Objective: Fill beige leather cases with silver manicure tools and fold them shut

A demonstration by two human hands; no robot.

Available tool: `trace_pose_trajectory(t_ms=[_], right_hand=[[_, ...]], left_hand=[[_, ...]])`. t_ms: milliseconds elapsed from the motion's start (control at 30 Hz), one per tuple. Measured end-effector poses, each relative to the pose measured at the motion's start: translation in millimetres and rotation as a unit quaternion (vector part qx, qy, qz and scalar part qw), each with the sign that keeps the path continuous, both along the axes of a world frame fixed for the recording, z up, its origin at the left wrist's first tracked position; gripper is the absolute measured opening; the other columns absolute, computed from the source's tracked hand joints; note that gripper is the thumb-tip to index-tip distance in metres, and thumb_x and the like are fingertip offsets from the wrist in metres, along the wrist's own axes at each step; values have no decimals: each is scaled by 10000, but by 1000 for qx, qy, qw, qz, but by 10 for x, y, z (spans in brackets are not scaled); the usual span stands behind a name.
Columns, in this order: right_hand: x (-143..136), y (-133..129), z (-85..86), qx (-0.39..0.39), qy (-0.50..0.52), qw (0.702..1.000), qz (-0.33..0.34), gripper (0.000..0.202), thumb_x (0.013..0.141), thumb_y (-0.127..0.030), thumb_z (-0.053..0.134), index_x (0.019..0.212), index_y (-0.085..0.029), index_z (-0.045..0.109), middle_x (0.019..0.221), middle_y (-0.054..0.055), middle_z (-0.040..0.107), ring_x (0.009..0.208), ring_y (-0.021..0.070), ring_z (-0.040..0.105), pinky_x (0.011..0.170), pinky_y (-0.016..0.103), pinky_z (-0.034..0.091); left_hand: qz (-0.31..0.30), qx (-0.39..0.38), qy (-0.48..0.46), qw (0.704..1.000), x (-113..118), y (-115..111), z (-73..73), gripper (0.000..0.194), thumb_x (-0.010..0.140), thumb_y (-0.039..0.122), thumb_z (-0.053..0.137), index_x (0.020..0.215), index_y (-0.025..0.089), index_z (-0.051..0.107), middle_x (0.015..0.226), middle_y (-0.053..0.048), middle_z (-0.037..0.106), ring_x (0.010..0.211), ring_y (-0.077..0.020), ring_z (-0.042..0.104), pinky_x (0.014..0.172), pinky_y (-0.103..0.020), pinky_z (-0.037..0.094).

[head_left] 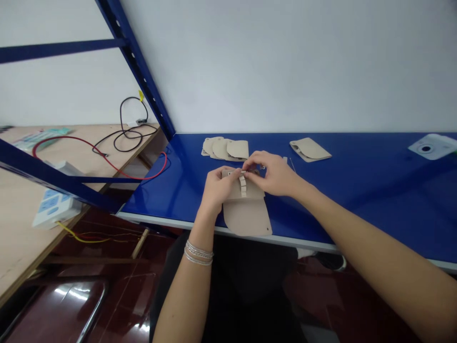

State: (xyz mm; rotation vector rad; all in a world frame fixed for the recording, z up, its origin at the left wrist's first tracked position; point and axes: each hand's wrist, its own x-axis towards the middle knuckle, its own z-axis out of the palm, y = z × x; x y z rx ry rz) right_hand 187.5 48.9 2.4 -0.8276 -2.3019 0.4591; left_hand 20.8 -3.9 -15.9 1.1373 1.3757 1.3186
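An unfolded beige pouch [247,216] lies at the front edge of the blue table, its rounded flap toward me and slightly over the edge. A narrow strip with several loops [243,185] runs down its inner face. My left hand [218,188] grips the pouch's left side, thumb on top near the strip's upper end. My right hand [269,174] pinches at the same spot from the right; a small part between its fingertips is too hidden to make out. A bit of metal shows by the right fingers.
Several folded beige pouches [225,148] overlap behind my hands, and another folded pouch [310,149] lies to the right. A thin needle-like tool [292,165] is beside my right hand. A white device [432,146] sits far right. Blue shelf posts [137,71] and a red cable [84,143] are left.
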Motion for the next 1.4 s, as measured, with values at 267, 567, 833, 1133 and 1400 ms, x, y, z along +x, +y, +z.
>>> trace_pose_trajectory(t_ms=[267, 567, 833, 1133, 1400], right_hand=[[66, 89, 3, 4, 29, 999, -17, 141, 815, -296, 618, 879, -186, 679, 895, 67, 693, 799, 205, 606, 746, 356, 452], [442, 588, -218, 28, -112, 968, -221, 332, 813, -323, 587, 1095, -198, 709, 1199, 145, 628, 1111, 344, 560, 971, 559, 418], [380, 560, -231, -54, -199, 961, -183, 354, 896, -351, 482, 1137, -220, 705, 1398, 132, 522, 1271, 319, 505, 1058, 548, 368], [480, 600, -226, -23, -221, 954, -203, 320, 852, -261, 484, 1070, -242, 718, 1357, 95, 562, 1209, 320, 553, 1016, 566, 403], [407, 541, -188, -12, -205, 959, -196, 180, 828, -270, 550, 891, -202, 705, 1290, 127, 585, 1164, 333, 566, 1003, 601, 377]], left_hand=[[7, -4, -17, 1000, -8, 19, -13, 324, 702, 429, 714, 818, 126, 717, 796, -51, 689, 710, -144, 582, 657, -238, 439], [19, -53, 3, 998, -26, -11, 40, 351, 694, 450, 725, 853, 138, 752, 885, -88, 733, 775, -187, 630, 659, -252, 469], [22, -48, 17, 998, -44, -26, 74, 340, 685, 443, 735, 836, 139, 754, 868, -82, 733, 766, -183, 625, 650, -250, 468], [6, -48, 33, 998, -70, -18, 58, 345, 719, 446, 706, 884, 148, 759, 918, -83, 740, 806, -193, 629, 684, -259, 467], [11, -43, 38, 998, -64, 0, 25, 308, 756, 411, 663, 881, 140, 741, 886, -79, 730, 758, -175, 614, 666, -254, 453]])
